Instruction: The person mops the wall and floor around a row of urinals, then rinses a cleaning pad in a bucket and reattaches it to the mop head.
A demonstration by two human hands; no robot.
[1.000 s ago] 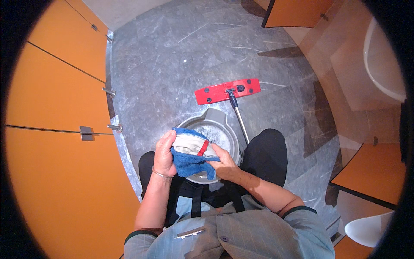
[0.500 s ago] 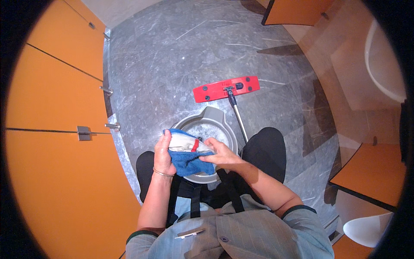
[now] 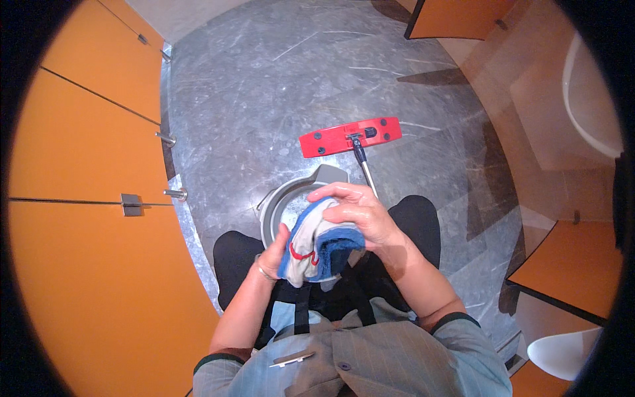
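Note:
Both hands hold a folded mop pad (image 3: 306,241), blue fleece on one face and white with a red strip on the other. My left hand (image 3: 272,255) grips its left edge, thumb up along the side and the other fingers hidden behind. From the upper right my right hand (image 3: 362,214) wraps over the fold, fingers curled on the white face. Beneath the pad stands a round grey bucket (image 3: 266,221) with whitish, watery contents, partly covered by hands and pad. Beyond it a red flat mop head (image 3: 337,140) lies on the floor, its metal handle (image 3: 368,177) running toward my right knee.
Orange cubicle doors (image 3: 92,264) with metal feet line the left side. The grey marble floor (image 3: 264,86) stretches ahead. On the right are white urinals (image 3: 562,354) and orange partitions (image 3: 562,264). My bent knees (image 3: 420,221) flank the bucket.
The mop pad has turned and moved slightly right, folding over more. My right hand has risen and now reaches over its top; my left hand has shifted lower and to the right.

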